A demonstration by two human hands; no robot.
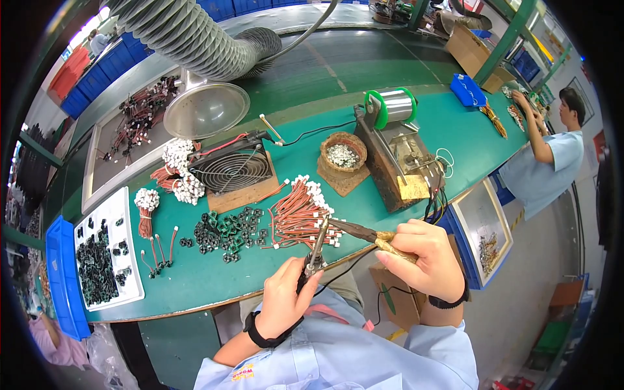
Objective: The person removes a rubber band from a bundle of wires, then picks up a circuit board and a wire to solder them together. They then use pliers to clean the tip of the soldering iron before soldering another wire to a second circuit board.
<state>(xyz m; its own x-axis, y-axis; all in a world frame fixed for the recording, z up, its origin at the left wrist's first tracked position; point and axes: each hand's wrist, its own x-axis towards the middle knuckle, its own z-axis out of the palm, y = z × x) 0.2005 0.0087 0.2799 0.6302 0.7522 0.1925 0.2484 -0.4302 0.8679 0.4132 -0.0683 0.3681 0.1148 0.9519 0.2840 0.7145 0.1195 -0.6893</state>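
My left hand (285, 292) is closed around the dark handle of a soldering iron (318, 244), its metal shaft pointing up and away over the table's near edge. In my right hand (426, 257) are pliers (357, 230) with dark tapered jaws and worn yellowish handles. The jaws reach left to the iron's tip and meet it or lie just beside it; I cannot tell which. Just beyond the tools lies a pile of red-and-black wire leads (299, 211) with white connectors. Left of them is a heap of small black and green parts (227, 231).
A solder spool (393, 107) stands on a metal stand (403, 156) with a yellow sponge (414, 187). Near it are a round pot (343, 153), a fan (232, 170), and a white tray (107, 253) of black parts. An exhaust hood (207, 109) hangs above. A co-worker (552, 149) works at right.
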